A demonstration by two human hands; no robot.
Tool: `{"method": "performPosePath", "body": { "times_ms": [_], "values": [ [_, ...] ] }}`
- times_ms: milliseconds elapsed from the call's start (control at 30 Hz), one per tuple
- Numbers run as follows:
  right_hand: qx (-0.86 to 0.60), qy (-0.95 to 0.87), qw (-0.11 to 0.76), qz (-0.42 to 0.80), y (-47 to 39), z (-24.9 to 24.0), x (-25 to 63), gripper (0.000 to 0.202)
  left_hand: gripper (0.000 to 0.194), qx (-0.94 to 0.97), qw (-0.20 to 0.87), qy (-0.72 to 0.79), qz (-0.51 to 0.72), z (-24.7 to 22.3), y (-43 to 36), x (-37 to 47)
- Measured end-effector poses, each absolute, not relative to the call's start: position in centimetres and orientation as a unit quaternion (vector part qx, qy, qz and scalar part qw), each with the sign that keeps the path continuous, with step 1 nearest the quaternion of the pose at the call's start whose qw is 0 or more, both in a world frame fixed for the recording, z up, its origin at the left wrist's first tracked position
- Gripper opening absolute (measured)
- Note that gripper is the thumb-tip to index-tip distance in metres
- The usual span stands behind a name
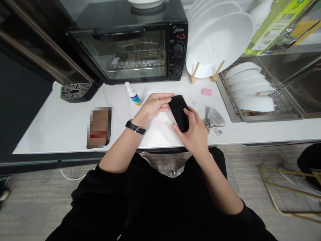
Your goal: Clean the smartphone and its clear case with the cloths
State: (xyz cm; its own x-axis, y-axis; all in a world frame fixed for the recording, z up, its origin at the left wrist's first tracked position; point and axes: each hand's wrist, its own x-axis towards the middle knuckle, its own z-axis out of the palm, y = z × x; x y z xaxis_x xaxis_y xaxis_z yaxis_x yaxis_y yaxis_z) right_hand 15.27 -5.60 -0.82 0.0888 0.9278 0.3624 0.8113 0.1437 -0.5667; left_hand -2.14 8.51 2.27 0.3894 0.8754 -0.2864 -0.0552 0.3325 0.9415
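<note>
A phone [178,112] with a dark screen is held between both hands, just above or on the white counter. My left hand [154,106] grips its far left edge, with the thumb on top and fingers at the side. My right hand [196,134] grips the near end, thumb at the lower left corner and fingertips at the right edge. A black-strapped watch [135,127] is on my left wrist. Left of the phone stands a small white spray bottle [134,96] with a blue and yellow label. A crumpled grey cloth [215,117] lies right of my right hand.
A black toaster oven [125,53] stands behind. Large white plates [220,43] lean in a wooden rack beside it. White bowls [254,102] sit in a wire sink basket. A blurred phone-shaped object [99,129] and a pink note [206,91] lie on the counter [62,134].
</note>
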Motion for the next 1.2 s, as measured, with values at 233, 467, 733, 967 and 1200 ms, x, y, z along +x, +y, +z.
{"method": "performPosePath", "body": {
  "times_ms": [233, 467, 733, 967, 1200],
  "values": [
    [-0.550, -0.553, 0.454, 0.431, -4.9, -0.2, 19.4, 0.078, 0.027, 0.468, 0.682, 0.434, 0.358, 2.6, 9.0, -3.0],
    [-0.471, -0.488, 0.409, 0.610, -3.9, 0.8, 20.0, 0.060, 0.025, 0.460, 0.681, 0.447, 0.354, 2.7, 9.4, -3.3],
    [-0.516, -0.462, 0.464, 0.553, -4.2, 0.2, 18.2, 0.068, 0.027, 0.474, 0.664, 0.443, 0.372, 2.5, 9.5, -3.3],
    [-0.476, -0.418, 0.502, 0.589, -4.6, 0.8, 14.7, 0.081, 0.029, 0.479, 0.644, 0.446, 0.396, 2.6, 9.6, -3.4],
    [-0.450, -0.373, 0.566, 0.582, -3.8, 0.1, 13.2, 0.075, 0.037, 0.479, 0.638, 0.442, 0.411, 3.3, 9.0, -2.4]
  ]
}}
